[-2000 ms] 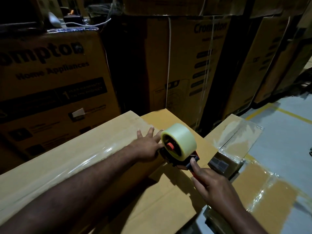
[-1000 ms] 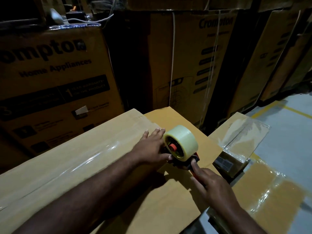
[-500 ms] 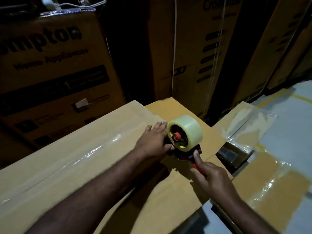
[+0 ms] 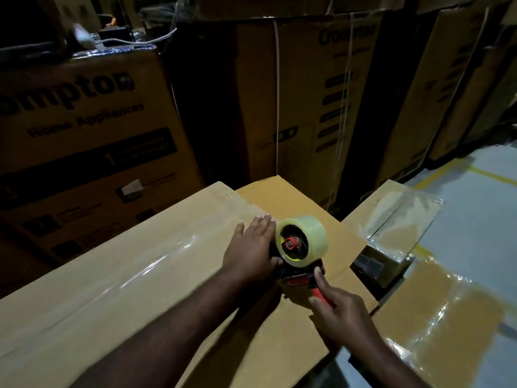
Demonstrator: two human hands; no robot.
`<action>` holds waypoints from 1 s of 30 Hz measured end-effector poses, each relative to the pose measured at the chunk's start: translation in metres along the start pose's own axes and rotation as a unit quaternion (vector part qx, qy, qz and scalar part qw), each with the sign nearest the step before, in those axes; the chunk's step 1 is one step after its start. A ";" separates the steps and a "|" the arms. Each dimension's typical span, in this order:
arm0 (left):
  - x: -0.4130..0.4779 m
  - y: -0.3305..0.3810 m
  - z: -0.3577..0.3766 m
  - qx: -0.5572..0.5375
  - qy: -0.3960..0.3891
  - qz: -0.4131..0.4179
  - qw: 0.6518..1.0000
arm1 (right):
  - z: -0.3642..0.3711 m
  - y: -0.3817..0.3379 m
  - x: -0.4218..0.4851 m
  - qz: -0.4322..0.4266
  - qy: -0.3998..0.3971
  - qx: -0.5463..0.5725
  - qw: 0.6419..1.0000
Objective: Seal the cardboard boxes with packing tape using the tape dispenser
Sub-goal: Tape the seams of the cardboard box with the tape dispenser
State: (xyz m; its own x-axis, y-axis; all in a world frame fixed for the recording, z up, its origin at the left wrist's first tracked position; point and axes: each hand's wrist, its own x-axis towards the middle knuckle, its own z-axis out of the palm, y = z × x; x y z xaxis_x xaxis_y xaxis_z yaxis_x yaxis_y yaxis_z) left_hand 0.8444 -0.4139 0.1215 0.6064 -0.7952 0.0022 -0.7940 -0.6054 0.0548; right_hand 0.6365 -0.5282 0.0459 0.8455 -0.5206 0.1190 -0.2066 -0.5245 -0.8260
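From the head camera we see two hands, one tape dispenser (image 4: 300, 277) and one roll of tape (image 4: 310, 233) mounted on it. The dispenser stands on top of the big box (image 4: 251, 345) right in front of us, near its far right end, with the roll upright and its open core turned towards us. The right hand (image 4: 342, 308) is wrapped round the dispenser's red handle, its forefinger stretched forward along the frame. The left hand (image 4: 250, 247) lies flat on the box top just left of the roll, fingers straight and together, thumb touching the dispenser's body (it grips nothing).

One wide shiny strip of clear tape (image 4: 156, 264) runs lengthwise along the box top, from the left edge of the view up to the left hand.

To the right, lower down, sits one small box (image 4: 391, 217) with clear tape across its top, and nearer us one more taped cardboard surface (image 4: 447, 317); whether that is a box or a flat sheet we cannot tell. Both lie against the grey floor (image 4: 481, 208), which carries yellow lines.

Behind, we count three tall printed cartons plainly: one at left (image 4: 84, 121), one in the middle (image 4: 307, 93), one at right (image 4: 419, 93). Those further right are too dark to count.
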 end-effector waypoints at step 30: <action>-0.054 0.010 0.005 -0.003 0.108 -0.039 0.993 | -0.057 -0.006 0.119 0.199 -0.075 0.359 0.909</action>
State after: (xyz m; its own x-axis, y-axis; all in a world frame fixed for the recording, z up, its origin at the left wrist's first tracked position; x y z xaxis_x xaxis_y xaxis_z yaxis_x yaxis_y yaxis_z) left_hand 0.8035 -0.3778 0.1166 0.6616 -0.7192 0.2122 -0.7444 -0.6641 0.0697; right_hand 0.7103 -0.6254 0.0959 0.8429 -0.4467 -0.3000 -0.1817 0.2886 -0.9400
